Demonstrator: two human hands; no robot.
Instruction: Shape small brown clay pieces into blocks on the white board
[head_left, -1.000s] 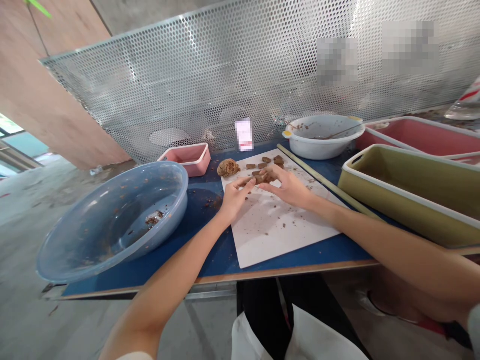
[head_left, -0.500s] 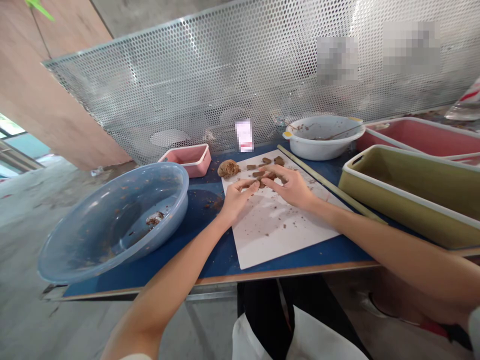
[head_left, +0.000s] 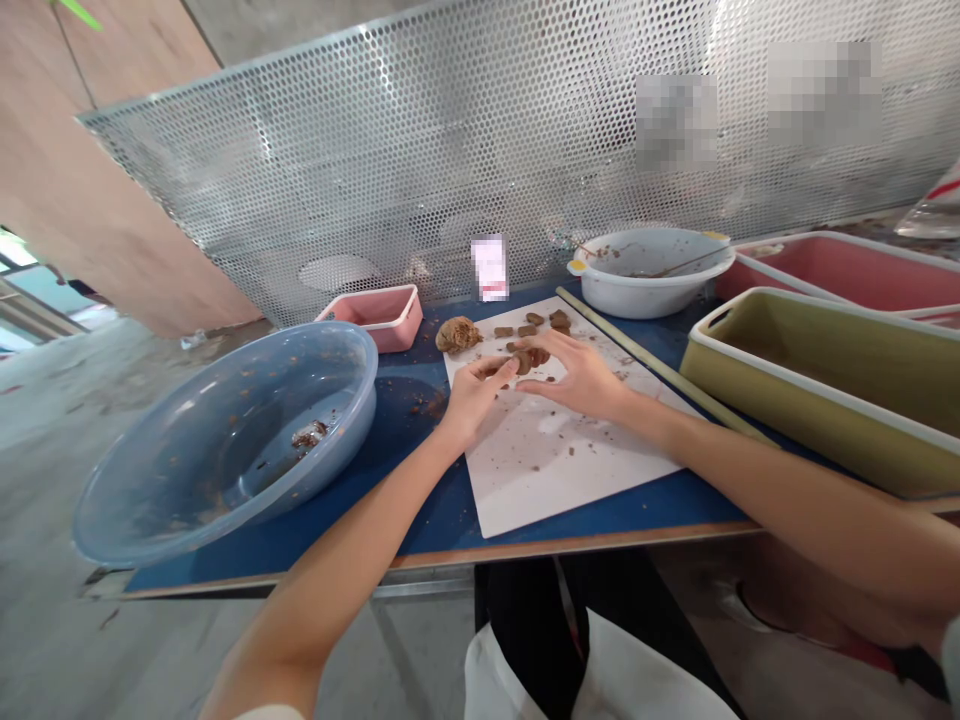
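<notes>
Over the far part of a white board my left hand and my right hand meet, fingers curled, pinching one small round brown dough piece between their fingertips. Several small brown dough pieces lie on the board just beyond the hands. A larger brown dough lump sits at the board's far left corner.
A big blue basin with crumbs stands at the left, a pink tray behind it. A white bowl, a long stick, an olive tub and a pink tub fill the right. Perforated metal screen behind.
Both hands stayed at the same spot over the board, their fingers shifting around the dough piece, which now looks rounder between the fingertips.
</notes>
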